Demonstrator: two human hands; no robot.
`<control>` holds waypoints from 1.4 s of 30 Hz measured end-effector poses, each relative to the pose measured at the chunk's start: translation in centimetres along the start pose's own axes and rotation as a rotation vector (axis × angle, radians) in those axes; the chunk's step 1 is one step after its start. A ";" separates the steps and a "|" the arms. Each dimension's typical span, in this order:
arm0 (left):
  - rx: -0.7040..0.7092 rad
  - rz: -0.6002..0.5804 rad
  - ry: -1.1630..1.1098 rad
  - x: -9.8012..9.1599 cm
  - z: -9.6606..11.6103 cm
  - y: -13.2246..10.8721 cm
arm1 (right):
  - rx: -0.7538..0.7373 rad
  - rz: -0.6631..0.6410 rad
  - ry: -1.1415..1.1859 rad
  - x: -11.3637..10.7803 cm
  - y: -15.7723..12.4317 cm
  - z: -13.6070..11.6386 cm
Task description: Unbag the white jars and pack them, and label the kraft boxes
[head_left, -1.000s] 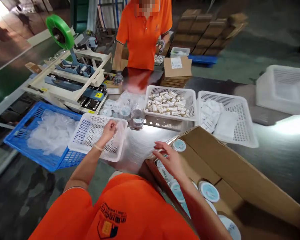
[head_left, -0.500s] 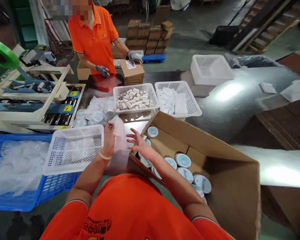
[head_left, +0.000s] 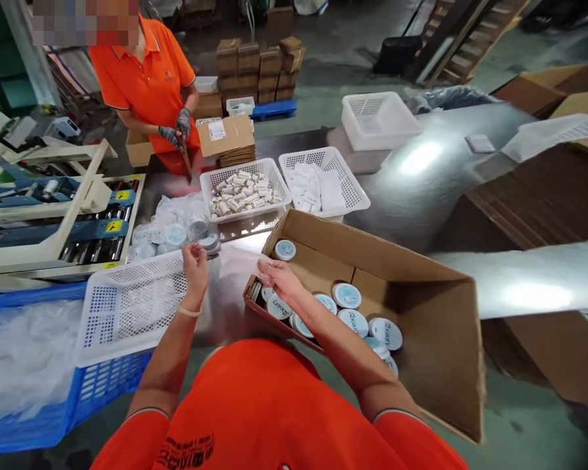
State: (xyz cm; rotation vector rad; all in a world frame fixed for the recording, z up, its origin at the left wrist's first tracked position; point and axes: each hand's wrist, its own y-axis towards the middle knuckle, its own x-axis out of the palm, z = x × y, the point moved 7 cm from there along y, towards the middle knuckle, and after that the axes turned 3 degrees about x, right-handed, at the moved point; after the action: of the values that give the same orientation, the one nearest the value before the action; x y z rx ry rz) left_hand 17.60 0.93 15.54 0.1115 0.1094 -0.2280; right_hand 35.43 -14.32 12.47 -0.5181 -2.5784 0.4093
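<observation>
A pale bubble wrap bag [head_left: 240,260], smeared by motion, stretches between my two hands over the metal table. My left hand [head_left: 195,269] is closed at its left end, above the rim of a white mesh basket [head_left: 102,326]. At the other end my right hand [head_left: 280,279] pinches the bag between thumb and fingers, over the near left edge of an open cardboard box [head_left: 436,307]. Inside that box lie several round white tubs with pale blue lids, such as this tub [head_left: 347,295]. Beyond my left hand, wrapped tubs [head_left: 176,234] are heaped in clear bubble wrap.
White baskets hold small labelled bottles [head_left: 245,196] and white packets [head_left: 308,186]. A blue crate [head_left: 68,411] with clear bags stands at left, near a roller machine [head_left: 93,228]. Across the table, a gloved co-worker [head_left: 147,85] stands by stacked flat cartons [head_left: 230,140].
My right hand has gone from open fingers to pinching the bag, which now spans both hands. The co-worker's gloved hands have come together, off the cartons. The view has shifted right.
</observation>
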 end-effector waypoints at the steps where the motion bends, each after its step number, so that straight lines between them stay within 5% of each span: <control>1: 0.130 0.011 0.036 -0.6 1.8 -0.9 | -0.012 0.055 -0.040 -0.2 0.3 0.2; 4: 0.547 -0.265 0.211 0.6 7.0 -5.1 | -0.052 0.180 -0.158 -0.5 0.9 0.5; 6: 0.710 -0.438 0.366 2.3 8.5 -7.7 | -0.066 0.207 -0.224 -0.2 1.0 0.8; 9: 0.749 -0.474 0.550 4.3 8.1 -8.8 | -0.073 0.201 -0.340 0.6 0.8 1.0; 12: 0.624 -0.537 0.649 5.6 5.7 -8.1 | -0.082 0.173 -0.441 0.8 0.8 0.8; 15: 0.523 -0.486 0.679 4.4 4.2 -6.6 | -0.113 0.128 -0.464 -1.4 1.6 -0.3; 19: 0.542 -0.230 0.853 -0.3 4.3 -4.4 | -0.123 0.234 -0.725 -8.8 2.4 -1.2; 22: 0.561 -0.269 1.083 -1.9 3.4 -3.9 | -0.038 0.218 -1.011 -12.0 1.6 1.4; 26: 0.508 -0.552 1.334 -1.1 -0.5 -4.4 | 0.001 0.071 -1.145 -10.2 -0.1 6.9; 31: 0.383 -0.536 1.262 -1.0 -2.9 -3.9 | -0.018 -0.025 -1.295 -8.2 -1.3 9.2; 37: 0.221 -0.483 1.040 -0.9 -2.6 -3.9 | -0.195 0.147 -1.069 -9.5 -2.3 1.2; 40: 0.192 -0.451 0.975 -0.3 -2.4 -4.1 | -0.445 0.229 -0.670 -5.9 -2.8 -3.3; 42: 0.191 -0.412 0.929 -0.1 -2.2 -4.3 | -0.536 0.183 -0.513 -1.7 -2.8 -4.0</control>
State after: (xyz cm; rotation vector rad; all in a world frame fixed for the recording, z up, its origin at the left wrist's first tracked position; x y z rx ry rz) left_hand 16.29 -2.95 13.00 0.3817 1.0429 -0.5863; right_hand 38.04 -16.79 16.17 -0.9406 -3.1578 -0.1289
